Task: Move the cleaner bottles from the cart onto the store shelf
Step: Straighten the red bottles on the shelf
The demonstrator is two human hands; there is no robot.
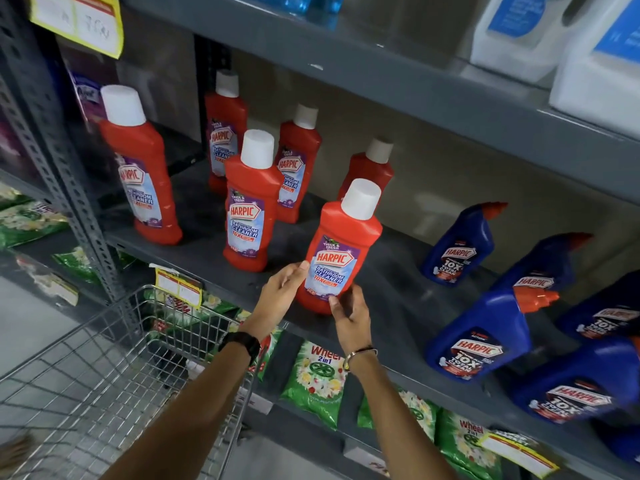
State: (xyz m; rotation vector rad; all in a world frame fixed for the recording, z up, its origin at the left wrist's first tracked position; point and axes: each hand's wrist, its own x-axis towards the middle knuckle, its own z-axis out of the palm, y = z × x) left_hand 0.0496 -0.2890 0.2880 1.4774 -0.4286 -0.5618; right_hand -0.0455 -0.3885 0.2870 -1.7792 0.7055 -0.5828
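A red Harpic cleaner bottle [341, 247] with a white cap stands near the front edge of the grey store shelf [398, 306]. My left hand [282, 289] touches its lower left side with the fingers spread along the label. My right hand [349, 315] cups its base from the right. Several more red bottles stand on the same shelf: one at the left [143, 168], one in the middle [249, 202], others behind [299, 161]. The wire cart [104, 368] is at the lower left; I see no bottle inside it.
Blue Harpic bottles [478, 334] crowd the right of the shelf. Green Wheel detergent packs [315, 379] lie on the shelf below. White jugs [519, 32] stand on the upper shelf. A perforated steel upright [69, 174] borders the left side. Yellow price tags [178, 287] hang on the shelf edges.
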